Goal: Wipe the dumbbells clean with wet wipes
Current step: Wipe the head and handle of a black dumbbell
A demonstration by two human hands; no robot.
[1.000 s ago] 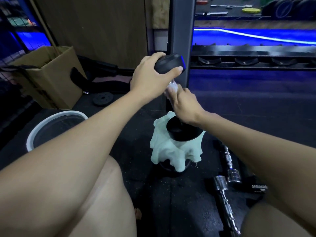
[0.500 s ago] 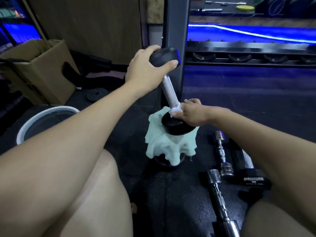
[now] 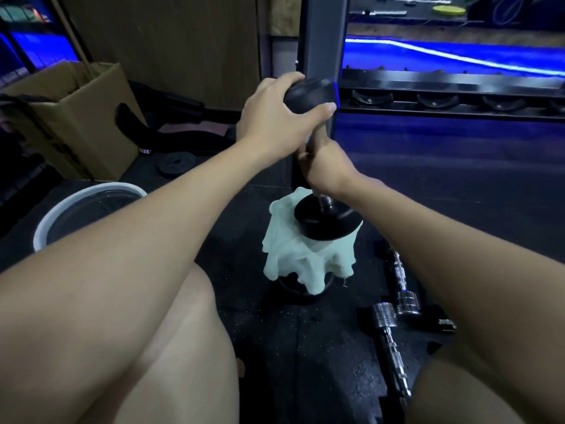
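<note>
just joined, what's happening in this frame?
A person is cleaning a dumbbell stood on end on a pale green cloth. The left hand grips the top head to steady it, while the right hand is wrapped around the handle; the wipe itself is hidden in this view. A white bucket sits to the left, a cardboard box behind it, and chrome bars lie on the floor to the right.

1. Left of the draped cloth (image 3: 305, 258): open floor mat (image 3: 232, 228), passable up to the white bucket (image 3: 88, 194).
2. Right: chrome bars (image 3: 400, 276) lie close beside it, tight.
3. Behind: rack post (image 3: 321, 41) and shelf (image 3: 452, 87) block.
4. Far left: cardboard box (image 3: 79, 123).
</note>
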